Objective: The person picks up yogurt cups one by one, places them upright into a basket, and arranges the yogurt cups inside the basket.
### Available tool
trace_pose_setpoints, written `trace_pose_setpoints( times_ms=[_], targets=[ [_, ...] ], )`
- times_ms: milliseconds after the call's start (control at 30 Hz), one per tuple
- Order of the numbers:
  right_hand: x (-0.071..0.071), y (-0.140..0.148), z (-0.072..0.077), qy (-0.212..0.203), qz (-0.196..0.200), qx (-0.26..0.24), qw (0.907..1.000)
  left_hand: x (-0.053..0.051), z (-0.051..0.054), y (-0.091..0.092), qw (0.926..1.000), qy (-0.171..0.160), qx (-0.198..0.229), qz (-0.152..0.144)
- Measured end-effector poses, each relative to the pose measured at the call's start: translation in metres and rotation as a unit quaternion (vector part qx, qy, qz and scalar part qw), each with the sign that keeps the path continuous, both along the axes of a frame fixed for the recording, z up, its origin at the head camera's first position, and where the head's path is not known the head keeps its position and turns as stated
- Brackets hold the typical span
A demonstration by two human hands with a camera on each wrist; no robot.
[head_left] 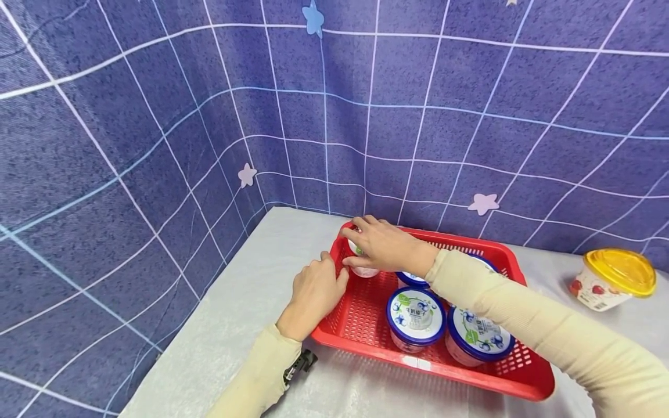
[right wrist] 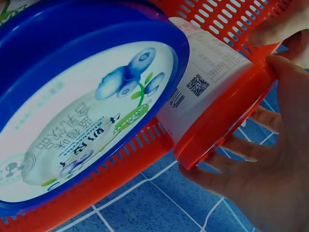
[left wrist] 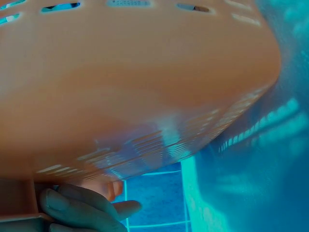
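My right hand (head_left: 389, 247) holds a white tub with a red lid (right wrist: 227, 113) in the far left corner of a red plastic basket (head_left: 366, 346). The right wrist view shows fingers and thumb around its lid; a QR code is printed on the side. My left hand (head_left: 316, 293) grips the basket's left rim, thumb on the inner side. Several blueberry tubs with blue lids stand in the basket, one front middle (head_left: 416, 313) and another front right (head_left: 482, 334). Others behind are partly hidden by my right arm.
A tub with a yellow lid (head_left: 619, 273) stands on the white table (head_left: 225, 325), right of the basket. A blue curtain (head_left: 418, 128) with white lines and stars hangs behind and along the left side. The basket's perforated floor shows at its left.
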State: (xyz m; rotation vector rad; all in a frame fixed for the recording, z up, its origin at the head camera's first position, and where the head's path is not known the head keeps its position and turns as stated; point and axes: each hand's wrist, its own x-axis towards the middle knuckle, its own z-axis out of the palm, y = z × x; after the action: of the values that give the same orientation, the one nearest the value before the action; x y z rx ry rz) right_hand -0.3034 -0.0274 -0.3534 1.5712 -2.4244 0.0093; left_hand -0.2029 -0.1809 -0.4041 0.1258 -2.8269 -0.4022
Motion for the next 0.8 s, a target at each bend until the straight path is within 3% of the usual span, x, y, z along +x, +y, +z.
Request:
trace_pose_setpoints(
  times_ms=[433,800],
  targets=[
    [-0.001,0.0,-0.007,-0.021,-0.001,0.003,0.9998,-0.001,0.0,0.0,1.0,-0.006,0.001,0.001],
    [-0.001,0.0,-0.018,0.035,-0.021,0.035,0.9985,0.0,0.0,-0.001,1.0,0.003,0.003,-0.002]
  ],
)
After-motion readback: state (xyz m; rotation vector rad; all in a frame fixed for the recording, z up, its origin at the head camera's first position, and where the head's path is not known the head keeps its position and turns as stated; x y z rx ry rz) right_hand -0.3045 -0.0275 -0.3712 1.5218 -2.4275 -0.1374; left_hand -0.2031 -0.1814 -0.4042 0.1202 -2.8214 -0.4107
